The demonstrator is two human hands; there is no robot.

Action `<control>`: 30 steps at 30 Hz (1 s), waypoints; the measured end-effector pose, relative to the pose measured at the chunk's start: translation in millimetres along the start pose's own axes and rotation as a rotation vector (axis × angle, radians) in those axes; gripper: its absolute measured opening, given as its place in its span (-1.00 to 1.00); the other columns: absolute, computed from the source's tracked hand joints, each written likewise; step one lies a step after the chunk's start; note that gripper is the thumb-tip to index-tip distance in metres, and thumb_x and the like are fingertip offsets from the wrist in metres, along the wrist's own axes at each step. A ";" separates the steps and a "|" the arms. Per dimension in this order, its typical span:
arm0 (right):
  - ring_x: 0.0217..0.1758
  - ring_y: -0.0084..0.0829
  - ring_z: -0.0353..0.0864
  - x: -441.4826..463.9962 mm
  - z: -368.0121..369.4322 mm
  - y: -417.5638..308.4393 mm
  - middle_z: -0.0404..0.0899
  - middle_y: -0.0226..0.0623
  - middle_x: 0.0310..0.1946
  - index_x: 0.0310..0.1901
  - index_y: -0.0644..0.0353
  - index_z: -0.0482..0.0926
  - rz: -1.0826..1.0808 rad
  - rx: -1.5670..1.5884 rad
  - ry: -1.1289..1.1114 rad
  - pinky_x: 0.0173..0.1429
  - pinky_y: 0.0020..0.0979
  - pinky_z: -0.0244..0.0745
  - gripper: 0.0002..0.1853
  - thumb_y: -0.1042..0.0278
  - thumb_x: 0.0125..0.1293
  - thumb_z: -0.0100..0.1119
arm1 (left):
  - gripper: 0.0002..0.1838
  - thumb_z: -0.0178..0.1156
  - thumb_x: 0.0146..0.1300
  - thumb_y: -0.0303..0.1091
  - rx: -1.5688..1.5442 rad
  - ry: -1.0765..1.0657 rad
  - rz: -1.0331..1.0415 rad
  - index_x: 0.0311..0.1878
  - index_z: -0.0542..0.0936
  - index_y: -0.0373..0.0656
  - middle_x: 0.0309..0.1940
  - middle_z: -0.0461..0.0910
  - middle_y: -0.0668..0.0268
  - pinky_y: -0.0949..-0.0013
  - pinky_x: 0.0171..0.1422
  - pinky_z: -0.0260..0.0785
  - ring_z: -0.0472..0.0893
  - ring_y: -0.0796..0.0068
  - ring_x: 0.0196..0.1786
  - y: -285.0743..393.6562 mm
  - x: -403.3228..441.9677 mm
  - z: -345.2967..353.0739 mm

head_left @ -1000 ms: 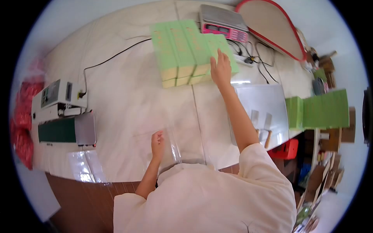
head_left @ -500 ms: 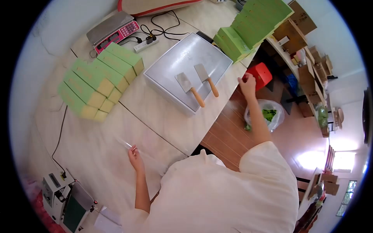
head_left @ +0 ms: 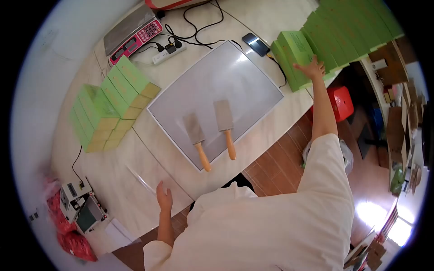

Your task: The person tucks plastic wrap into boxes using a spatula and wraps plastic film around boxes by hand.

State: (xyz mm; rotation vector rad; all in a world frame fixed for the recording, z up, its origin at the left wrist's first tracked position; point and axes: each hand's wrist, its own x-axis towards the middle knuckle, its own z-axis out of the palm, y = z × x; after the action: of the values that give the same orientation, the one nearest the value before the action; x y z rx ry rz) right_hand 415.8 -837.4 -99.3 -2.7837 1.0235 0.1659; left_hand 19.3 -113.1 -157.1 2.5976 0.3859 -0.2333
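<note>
My right hand [head_left: 312,69] reaches to the far right with its fingers spread over the front green boxes [head_left: 293,49]. It seems to touch them, and none is visibly gripped. My left hand [head_left: 164,197] is near the table's front edge, thumb and fingers apart. Just left of it lies a thin clear plastic piece [head_left: 142,179], its outline hard to make out. Between my hands stands a grey-topped board or box [head_left: 217,81] with a white rim. Two spatulas with wooden handles, one to the left [head_left: 197,137] and one to the right [head_left: 225,126], rest on it.
More green boxes [head_left: 113,90] are stacked at left. Behind are a pink-keyed scale [head_left: 135,38], a power strip [head_left: 168,55] with cables and a phone [head_left: 256,44]. A small machine [head_left: 81,203] stands at lower left. A red stool [head_left: 340,103] is beyond the table edge.
My right hand has moved from the red stool up to the green boxes, its fingers spreading. My left hand has loosened beside the clear plastic. The view has shifted, showing the phone fully.
</note>
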 end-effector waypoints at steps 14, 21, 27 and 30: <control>0.36 0.14 0.27 -30.0 -5.8 -16.4 0.28 0.24 0.30 0.45 0.01 0.21 -0.503 0.070 0.489 0.39 0.09 0.17 0.19 -0.39 -0.24 0.45 | -0.77 0.07 0.44 -0.41 -0.373 0.223 -0.131 0.08 0.54 -0.26 -0.08 0.62 0.18 0.35 0.14 0.41 0.62 0.36 -0.01 99.8 5.9 -38.2; 0.48 0.15 0.00 -268.5 -93.6 -135.3 0.03 0.11 0.41 0.46 0.12 0.08 -1.413 0.587 0.434 0.45 0.16 0.02 0.23 -0.13 -0.24 0.60 | -0.52 -0.07 0.52 0.00 -1.404 -0.125 -0.370 0.15 0.54 -0.22 0.01 0.62 0.24 0.33 0.26 0.37 0.58 0.44 0.10 180.0 16.5 -85.0; 0.44 -0.02 0.16 -450.2 -25.0 -183.5 0.17 -0.04 0.36 0.36 -0.35 0.28 -1.821 0.789 0.054 0.50 -0.11 0.06 -0.03 -0.10 -0.14 0.60 | -0.49 -0.06 0.50 0.02 -1.904 -0.685 -0.680 0.21 0.51 -0.22 0.07 0.61 0.23 0.31 0.26 0.41 0.58 0.40 0.14 170.5 -22.4 -92.2; 0.47 -0.04 0.16 -524.5 -11.2 -210.5 0.15 -0.02 0.42 0.43 -0.22 0.24 -2.134 0.878 0.594 0.54 -0.09 0.02 -0.05 -0.05 -0.01 0.54 | -0.50 -0.05 0.50 0.01 -1.968 -0.703 -0.606 0.22 0.50 -0.22 0.08 0.61 0.22 0.31 0.27 0.42 0.58 0.40 0.15 115.5 -50.0 -98.9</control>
State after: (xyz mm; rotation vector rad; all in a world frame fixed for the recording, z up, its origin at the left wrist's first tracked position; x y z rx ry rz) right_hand 155.6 -350.6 22.5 -1.6186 -1.6067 -1.0103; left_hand 17.4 -171.4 -8.1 0.3796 0.6173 -0.5400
